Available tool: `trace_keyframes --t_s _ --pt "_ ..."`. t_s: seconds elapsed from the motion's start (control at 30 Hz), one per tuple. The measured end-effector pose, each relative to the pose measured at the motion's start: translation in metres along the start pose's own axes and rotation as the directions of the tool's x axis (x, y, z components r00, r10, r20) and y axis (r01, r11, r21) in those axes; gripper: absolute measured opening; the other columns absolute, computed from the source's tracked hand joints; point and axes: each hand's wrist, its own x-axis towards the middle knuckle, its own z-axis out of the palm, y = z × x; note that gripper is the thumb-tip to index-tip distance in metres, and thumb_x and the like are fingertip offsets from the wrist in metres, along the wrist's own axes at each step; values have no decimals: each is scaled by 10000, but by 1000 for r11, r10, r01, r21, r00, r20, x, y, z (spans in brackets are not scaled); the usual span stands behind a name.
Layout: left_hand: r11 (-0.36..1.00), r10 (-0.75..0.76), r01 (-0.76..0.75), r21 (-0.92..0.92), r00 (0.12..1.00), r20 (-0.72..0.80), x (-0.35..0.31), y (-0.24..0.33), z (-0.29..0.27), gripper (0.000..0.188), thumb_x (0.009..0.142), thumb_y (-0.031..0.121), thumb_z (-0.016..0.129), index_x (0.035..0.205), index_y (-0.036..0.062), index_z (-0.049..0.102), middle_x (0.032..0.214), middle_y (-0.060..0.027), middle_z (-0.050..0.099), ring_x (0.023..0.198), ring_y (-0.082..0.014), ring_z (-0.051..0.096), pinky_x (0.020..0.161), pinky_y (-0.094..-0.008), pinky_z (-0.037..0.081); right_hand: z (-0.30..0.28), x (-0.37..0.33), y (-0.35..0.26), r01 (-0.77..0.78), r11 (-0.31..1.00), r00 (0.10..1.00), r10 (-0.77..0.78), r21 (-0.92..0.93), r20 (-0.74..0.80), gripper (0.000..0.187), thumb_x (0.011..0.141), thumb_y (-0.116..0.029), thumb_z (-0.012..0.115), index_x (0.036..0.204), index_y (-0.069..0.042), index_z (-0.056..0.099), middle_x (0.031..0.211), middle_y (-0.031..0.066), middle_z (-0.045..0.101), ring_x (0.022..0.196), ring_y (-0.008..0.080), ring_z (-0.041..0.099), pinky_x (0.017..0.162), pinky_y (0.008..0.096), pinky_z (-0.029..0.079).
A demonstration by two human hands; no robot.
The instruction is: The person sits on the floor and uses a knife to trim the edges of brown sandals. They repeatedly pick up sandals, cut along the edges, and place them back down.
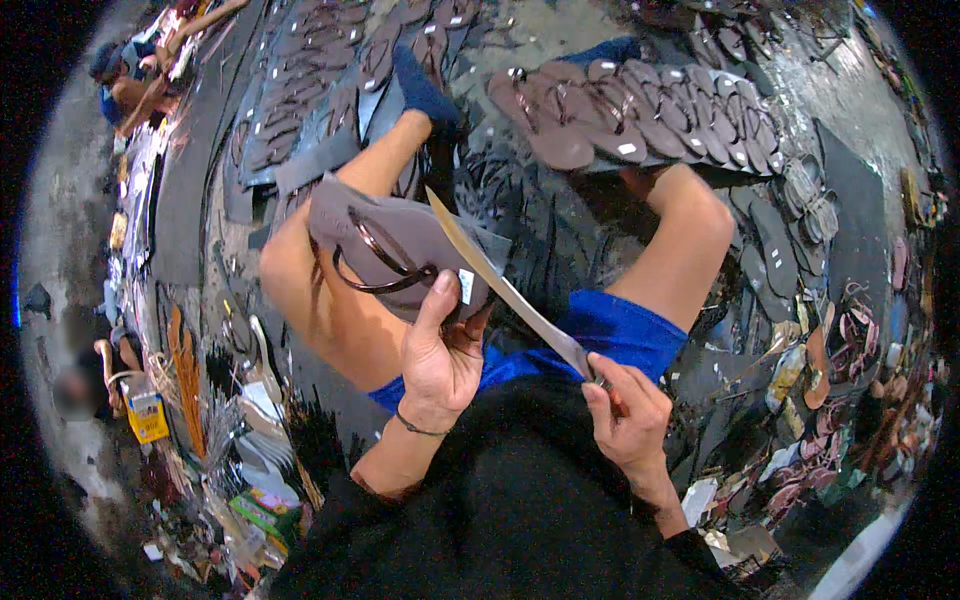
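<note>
My left hand point(440, 365) grips a brown flip-flop point(395, 225) by its toe end, thumb on the top near the strap post. Dark glossy straps arch over the sole, and a small white sticker sits beside my thumb. In my right hand point(630, 410) is a knife point(510, 295) with a long curved blade, held by its handle. The blade slants up and to the left, its tip close to the flip-flop's right edge. Whether blade and sole touch, I cannot tell. My fingers under the sole are partly hidden.
Rows of brown flip-flops point(640, 115) lie overlapped at the far right, and more flip-flops point(300, 90) at the far left. Dark offcuts point(510, 190) pile up between my legs. Brushes point(265, 450) and a yellow box point(148, 416) are at left. Another person point(130, 85) sits far left.
</note>
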Motion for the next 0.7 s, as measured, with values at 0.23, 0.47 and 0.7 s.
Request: trace_keyframes --t_s 0.23,0.47,0.7 --pt "975 -25 27 219 1000 -10 -42 0 -55 329 902 53 547 1227 27 507 1158 -71 614 1041 -203 609 918 -366 521 29 29 -29 -53 994 980 34 93 197 231 823 -188 705 1020 -71 672 752 106 651 601 241 628 535 332 502" --pt "927 181 -132 350 977 -112 -39 10 -58 435 883 214 633 1240 34 461 1086 -78 611 975 -185 617 872 -355 515 73 53 -50 25 986 967 -66 164 247 261 807 -140 679 1066 -111 657 749 103 640 618 268 629 556 365 515" --pt "986 114 -61 152 923 -368 -39 14 -40 259 920 358 571 986 110 602 803 -12 668 652 -123 645 490 -244 534 50 18 -27 -3 999 959 -9 42 284 260 833 -185 689 1066 -76 659 750 100 647 599 244 619 556 345 508"
